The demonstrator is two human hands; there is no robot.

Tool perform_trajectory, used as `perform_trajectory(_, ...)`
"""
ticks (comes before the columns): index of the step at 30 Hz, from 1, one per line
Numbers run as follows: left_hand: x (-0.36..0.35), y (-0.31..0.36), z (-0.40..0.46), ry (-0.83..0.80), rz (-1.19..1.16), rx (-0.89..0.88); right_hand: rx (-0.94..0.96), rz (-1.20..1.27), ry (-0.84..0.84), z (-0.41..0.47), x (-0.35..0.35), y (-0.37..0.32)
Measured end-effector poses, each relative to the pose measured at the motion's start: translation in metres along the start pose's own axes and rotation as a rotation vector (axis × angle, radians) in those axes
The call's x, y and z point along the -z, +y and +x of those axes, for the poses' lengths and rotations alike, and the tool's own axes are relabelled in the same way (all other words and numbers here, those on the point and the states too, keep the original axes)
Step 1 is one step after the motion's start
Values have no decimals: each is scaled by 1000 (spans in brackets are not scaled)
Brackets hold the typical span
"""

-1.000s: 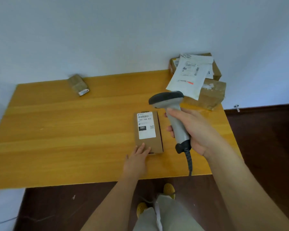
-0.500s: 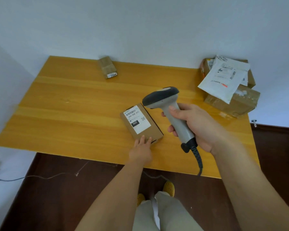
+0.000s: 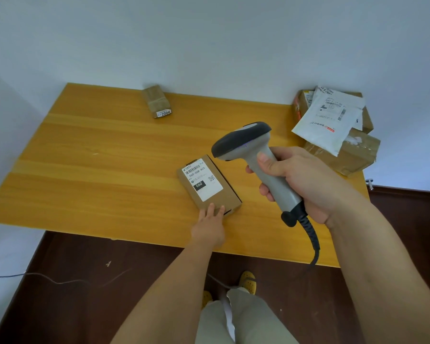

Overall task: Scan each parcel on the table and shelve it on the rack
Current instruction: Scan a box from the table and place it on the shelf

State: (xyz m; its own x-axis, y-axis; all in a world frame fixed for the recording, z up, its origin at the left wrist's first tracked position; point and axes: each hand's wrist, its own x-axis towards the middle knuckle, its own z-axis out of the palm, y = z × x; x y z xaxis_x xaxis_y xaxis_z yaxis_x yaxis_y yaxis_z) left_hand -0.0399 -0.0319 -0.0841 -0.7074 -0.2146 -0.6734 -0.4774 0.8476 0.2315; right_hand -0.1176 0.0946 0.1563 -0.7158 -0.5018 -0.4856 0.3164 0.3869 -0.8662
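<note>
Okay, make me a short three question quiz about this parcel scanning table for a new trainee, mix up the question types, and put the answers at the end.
1. True or false: the right hand grips the barcode scanner by its handle.
2. Multiple choice: the left hand touches which thing? A. the white mailer bag B. the labelled flat box C. the small taped box
3. Fill in: the large digits on the black patch of the flat box's label read ___.

Key: 1 true. 2 B, fingers resting on its near end. 3 060.
</note>
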Motion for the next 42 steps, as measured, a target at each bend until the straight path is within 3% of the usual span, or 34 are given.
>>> perform_trajectory(3, 1, -1, 2, 40, -44, -31, 6, 8, -3, -1, 1, -1)
perform_trajectory(6, 2, -5, 7, 323, -246, -7, 11, 70, -3, -2, 2, 0)
perform_trajectory(8, 3, -9, 13, 473, -456, 167, 5, 84, 3, -1, 4, 5)
perform_trajectory(11, 2, -18, 27, 321, -831, 455, -18, 95, 19, 2, 8, 16)
perform_trajectory(13, 1, -23, 39, 185, -1193, 528, -29, 100, 25, 4, 9, 23)
perform_trajectory(15, 1, -23, 47, 123, -1361, 555, -33, 100, 24, 6, 10, 31)
perform_trajectory(23, -3, -12, 66, 171, -1436, 611, -39, 146, 7, 25, 29, 45)
perform_trajectory(26, -7, -10, 65, 259, -1468, 641, -45, 157, -23, 35, 40, 44)
perform_trajectory(32, -19, 0, 61, 442, -1322, 704, -65, 139, -165, 49, 67, 43)
perform_trajectory(35, -22, 8, 66, 402, -1142, 705, -76, 114, -222, 58, 80, 48)
perform_trajectory(42, -17, 42, 72, 478, -1286, 787, -126, 97, -237, 70, 97, 70)
